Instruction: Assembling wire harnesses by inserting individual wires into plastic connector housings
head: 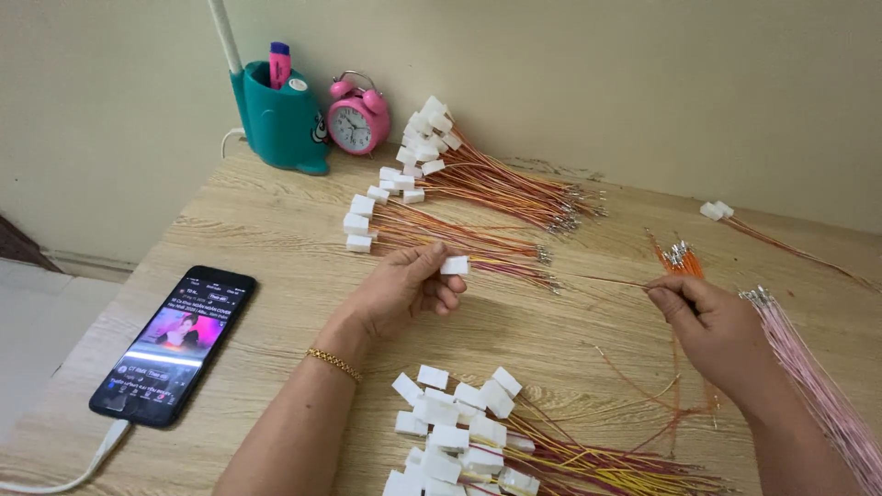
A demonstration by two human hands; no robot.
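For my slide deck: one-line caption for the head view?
Left hand holds a white connector; right hand pinches an orange wire above a wooden table.

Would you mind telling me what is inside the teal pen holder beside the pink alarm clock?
A pink marker with a purple cap sticks out of the teal pen holder, and a white lamp stem rises from it. The holder's wall hides anything lower inside.

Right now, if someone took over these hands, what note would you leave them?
Left hand: pinches one white connector with wires trailing right.
Right hand: pinches a thin wire by its end, tip pointing toward the connector, not yet in it.
Done: wired connectors in two piles, far pile and near pile.
Left: loose orange wires and pink wires by the right hand.
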